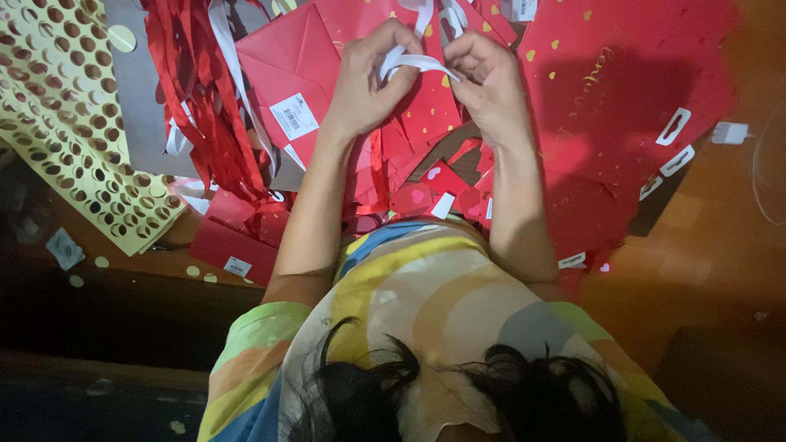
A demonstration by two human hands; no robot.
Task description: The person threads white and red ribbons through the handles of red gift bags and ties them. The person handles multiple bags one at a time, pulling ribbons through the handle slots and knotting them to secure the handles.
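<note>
My left hand (372,82) and my right hand (485,82) meet above a red paper gift bag (286,65) that has a white barcode sticker. Both pinch a white ribbon (417,61) stretched between them, with a loop of it rising past the top edge. Under the hands lie small red folded pieces with heart marks (426,192). My forearms reach up from a pastel striped shirt at the bottom.
A bundle of red ribbons (201,98) hangs at upper left. A yellow sheet punched full of round holes (70,123) lies at far left. A stack of flat red bags with gold hearts and white die-cut handles (630,106) spreads at right on the brown floor.
</note>
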